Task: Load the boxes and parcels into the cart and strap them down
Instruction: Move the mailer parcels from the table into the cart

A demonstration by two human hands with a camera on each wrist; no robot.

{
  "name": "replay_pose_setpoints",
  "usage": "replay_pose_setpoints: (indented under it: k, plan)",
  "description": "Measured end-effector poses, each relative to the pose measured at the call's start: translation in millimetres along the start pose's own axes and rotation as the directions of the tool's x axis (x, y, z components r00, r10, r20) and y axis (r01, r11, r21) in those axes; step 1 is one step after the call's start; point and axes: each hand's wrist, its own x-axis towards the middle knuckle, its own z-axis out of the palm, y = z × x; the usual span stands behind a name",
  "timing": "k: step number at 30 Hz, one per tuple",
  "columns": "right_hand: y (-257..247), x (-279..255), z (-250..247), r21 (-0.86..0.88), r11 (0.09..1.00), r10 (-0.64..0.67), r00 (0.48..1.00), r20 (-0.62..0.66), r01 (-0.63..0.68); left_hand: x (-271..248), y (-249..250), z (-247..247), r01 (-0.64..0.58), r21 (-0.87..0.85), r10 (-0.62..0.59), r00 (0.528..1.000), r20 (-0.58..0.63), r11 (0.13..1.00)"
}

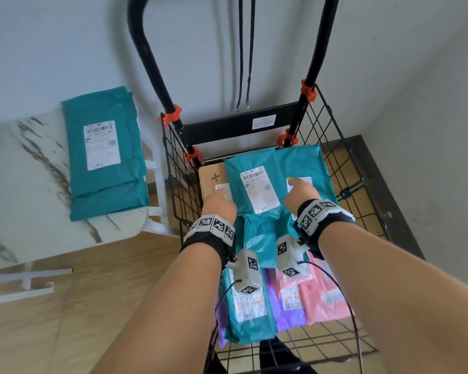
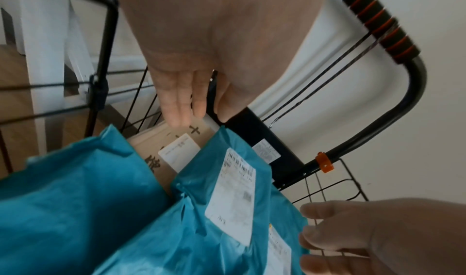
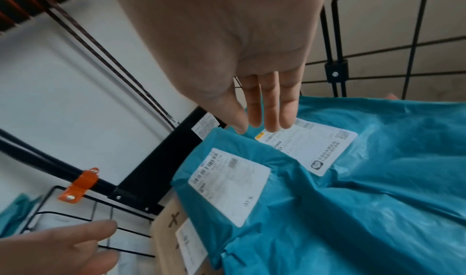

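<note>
The black wire cart (image 1: pixel 227 130) holds several parcels. A teal parcel (image 1: pixel 254 190) with a white label lies on top in the middle, and another teal parcel (image 1: pixel 308 163) lies to its right. A cardboard box (image 1: pixel 211 176) shows at the far left of the cart. Pink (image 1: pixel 324 295) and purple (image 1: pixel 289 314) parcels lie at the near end. My left hand (image 1: pixel 222 195) reaches over the box (image 2: pixel 161 140) with straight fingers (image 2: pixel 176 108). My right hand (image 1: pixel 297 184) is flat over the right parcel's label (image 3: pixel 310 150), holding nothing. Two black elastic cords (image 1: pixel 245 49) hang from the cart handle.
More teal parcels (image 1: pixel 106 152) are stacked on a marble-topped table (image 1: pixel 25 184) left of the cart. The cart stands in a corner, with walls behind it and to its right. Wooden floor (image 1: pixel 92 306) lies to the near left.
</note>
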Motion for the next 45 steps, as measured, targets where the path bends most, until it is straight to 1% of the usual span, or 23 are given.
replay_pose_setpoints:
  k: [3,7,8,11,14,19,25,28,32,35,39,45]
  plan:
    - [-15.3,-28.1,-8.3,0.005,0.999,-0.054,0.998,-0.018,0.054,-23.2,1.5,-25.0,-0.038,-0.001,0.038,0.998,-0.041,0.999]
    - [-36.0,-65.5,-11.6,-0.036,0.990,-0.136,0.990,-0.044,0.134,-54.4,-4.5,-57.5,-0.096,0.024,0.098,0.991,-0.091,0.995]
    - [-41.1,-74.3,-12.2,-0.048,0.987,-0.156,0.986,-0.051,0.154,-59.9,-8.0,-64.4,-0.103,0.024,0.105,0.988,-0.110,0.994]
    - [-57.2,-99.8,-11.0,-0.062,0.980,-0.193,0.978,-0.076,0.189,-76.9,-22.2,-84.3,-0.077,-0.001,0.076,0.987,-0.139,0.997]
    - [-73.0,-125.6,-4.4,-0.056,0.977,-0.212,0.969,-0.126,0.206,-91.0,-37.2,-104.6,-0.117,-0.011,0.114,0.981,-0.158,0.993]
    - [-105.9,-165.5,22.4,-0.006,0.978,-0.206,0.959,-0.192,0.209,-107.3,-70.4,-145.0,-0.170,0.005,0.168,0.975,-0.145,0.986]
    - [-158.5,-209.1,78.4,0.014,0.980,-0.193,0.956,-0.222,0.201,-119.1,-134.6,-199.7,-0.187,0.059,0.193,0.971,-0.139,0.981]
    - [-190.1,-225.2,106.7,0.021,0.974,-0.214,0.953,-0.213,0.224,-121.7,-168.2,-228.5,-0.191,0.066,0.199,0.971,-0.132,0.979]
    - [-229.0,-240.2,137.2,0.007,0.962,-0.265,0.940,-0.213,0.273,-119.1,-206.9,-266.1,-0.171,0.080,0.181,0.974,-0.137,0.982]
    - [-249.4,-243.9,153.0,-0.001,0.956,-0.288,0.937,-0.200,0.294,-115.0,-223.8,-286.3,-0.167,0.085,0.178,0.971,-0.157,0.982]
    - [-265.5,-236.5,162.7,-0.022,0.958,-0.284,0.942,-0.178,0.284,-99.9,-233.8,-299.3,-0.162,0.081,0.175,0.967,-0.184,0.983]
    - [-279.8,-203.7,160.6,-0.028,0.970,-0.244,0.957,-0.159,0.242,-66.4,-230.7,-305.3,-0.148,0.082,0.158,0.977,-0.143,0.986]
